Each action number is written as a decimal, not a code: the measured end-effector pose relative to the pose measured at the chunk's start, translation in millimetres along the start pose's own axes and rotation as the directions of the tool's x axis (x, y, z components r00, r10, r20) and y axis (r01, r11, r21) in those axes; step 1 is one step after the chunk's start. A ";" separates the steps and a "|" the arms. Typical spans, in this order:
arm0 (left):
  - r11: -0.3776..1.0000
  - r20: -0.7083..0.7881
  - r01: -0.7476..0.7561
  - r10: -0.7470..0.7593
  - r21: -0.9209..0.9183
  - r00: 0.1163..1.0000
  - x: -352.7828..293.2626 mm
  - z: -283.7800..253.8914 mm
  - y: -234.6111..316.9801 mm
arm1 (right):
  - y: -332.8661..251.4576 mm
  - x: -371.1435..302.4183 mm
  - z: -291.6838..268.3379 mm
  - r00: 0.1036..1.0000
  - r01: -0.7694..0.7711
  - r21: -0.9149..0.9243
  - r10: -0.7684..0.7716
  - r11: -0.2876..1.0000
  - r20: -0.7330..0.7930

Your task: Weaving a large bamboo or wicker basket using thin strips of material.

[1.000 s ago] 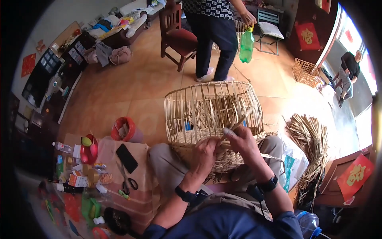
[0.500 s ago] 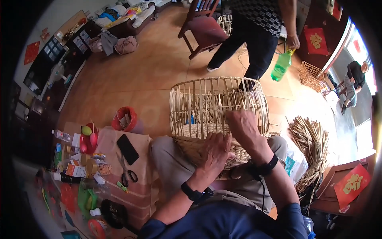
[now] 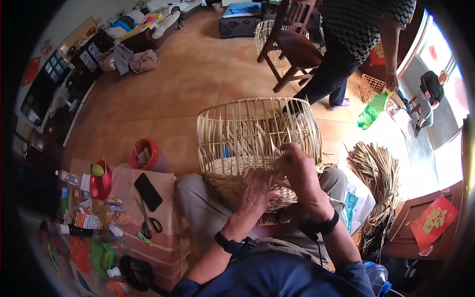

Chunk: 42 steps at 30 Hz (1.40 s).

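Observation:
A half-woven basket (image 3: pixel 217 166) rests on my lap, tipped so that its bare upright stakes point away from me. Its near part is closely woven from straw-coloured strands. My left hand (image 3: pixel 255 190) is on the woven edge, fingers curled around a strand at the stakes. Just right of it, my right hand (image 3: pixel 303 173) pinches a pale straw strand (image 3: pixel 277 154) close to the same edge. The two hands almost meet, and their fingertips partly hide the strand and the weave there.
Right of my knee lies a bundle of dry straw (image 3: pixel 378 173). At left, a cloth-covered table holds scissors (image 3: pixel 148 218), a phone (image 3: pixel 148 191) and several small packages. A red-lined bin (image 3: pixel 144 153) stands beyond it. Another person holds a green bottle (image 3: pixel 373 111) near a wooden chair (image 3: pixel 296 47).
The whole view has shifted slightly. The other person with the green bottle has moved rightward. My right hand has turned and shifted a little at the weave; my left stays at the edge.

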<state>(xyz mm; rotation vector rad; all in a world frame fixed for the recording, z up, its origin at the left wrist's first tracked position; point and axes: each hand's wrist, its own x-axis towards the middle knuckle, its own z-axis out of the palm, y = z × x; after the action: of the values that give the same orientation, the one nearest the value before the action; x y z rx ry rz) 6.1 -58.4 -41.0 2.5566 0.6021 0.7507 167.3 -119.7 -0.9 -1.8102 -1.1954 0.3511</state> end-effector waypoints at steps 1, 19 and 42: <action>1.000 -0.032 -0.019 0.019 0.001 0.999 0.1 4.1 -1.7 | -2.1 -4.4 -7.9 0.994 -0.110 0.137 0.113 0.984 -0.009; 0.988 0.171 0.075 -0.052 -0.132 0.984 8.7 -30.7 -13.1 | 60.6 -61.8 -39.9 0.853 -0.397 0.916 0.346 -0.052 0.390; 0.938 -0.241 0.343 -0.322 0.053 0.916 4.5 15.5 -28.0 | 365.6 -316.5 -84.1 0.376 -0.859 0.402 0.924 0.318 0.071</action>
<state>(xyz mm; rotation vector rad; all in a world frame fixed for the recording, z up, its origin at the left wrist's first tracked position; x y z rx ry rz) 10.5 -37.1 -64.9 2.3713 1.1406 0.9160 279.5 -473.0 -322.7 -1.9249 0.1964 0.9682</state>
